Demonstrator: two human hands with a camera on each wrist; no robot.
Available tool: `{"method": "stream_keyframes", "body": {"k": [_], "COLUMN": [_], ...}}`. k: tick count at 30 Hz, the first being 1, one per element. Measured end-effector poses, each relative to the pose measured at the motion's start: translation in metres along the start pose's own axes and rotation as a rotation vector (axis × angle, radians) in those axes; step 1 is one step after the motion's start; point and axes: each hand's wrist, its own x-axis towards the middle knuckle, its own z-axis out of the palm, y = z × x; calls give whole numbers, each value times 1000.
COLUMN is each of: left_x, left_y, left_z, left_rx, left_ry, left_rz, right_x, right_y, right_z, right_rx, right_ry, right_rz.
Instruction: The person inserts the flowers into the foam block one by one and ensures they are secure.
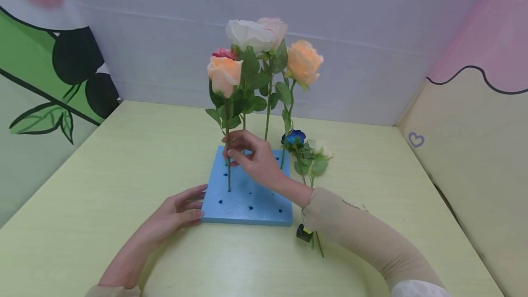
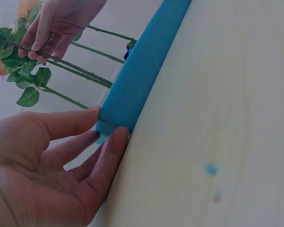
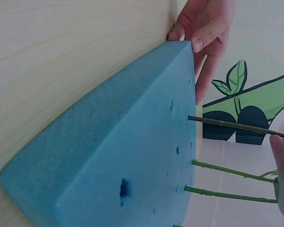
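Note:
My right hand (image 1: pixel 257 159) pinches the stem of a peach artificial rose (image 1: pixel 224 77) between thumb and fingers. The stem stands upright, its lower end at a hole in the blue foam board (image 1: pixel 239 212). My left hand (image 1: pixel 177 210) holds the board's near left corner; in the left wrist view the thumb and fingers (image 2: pixel 114 146) lie against that corner. Behind the gripped stem, a second peach rose (image 1: pixel 304 62), a white rose (image 1: pixel 249 35), a pale pink rose (image 1: pixel 274 29) and a mostly hidden dark pink flower (image 1: pixel 224 53) stand in the board.
Right of the board lie a blue flower (image 1: pixel 294 137) and a white flower (image 1: pixel 319 148) with leafy stems, partly under my right forearm. A small dark piece (image 1: pixel 304 233) lies by the stem ends. Several holes show in the board. A pale cloth wall (image 1: pixel 350 72) rises behind the table.

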Motion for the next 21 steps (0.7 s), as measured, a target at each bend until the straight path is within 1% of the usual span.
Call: {"method": "stream_keyframes", "body": {"k": [6, 12, 21], "left_x": [1, 1, 1], "left_y": [0, 2, 0], "left_z": [-1, 0, 0], "left_rx": [1, 1, -5], "left_ry": [-7, -11, -9], "left_rz": [0, 1, 1], "right_x": [0, -2, -2], "right_y": [1, 2, 4], "right_z": [0, 0, -1], "right_rx": [1, -18, -12], "right_ry": [-14, -34, -33], "right_rz": [-4, 20, 37]}}
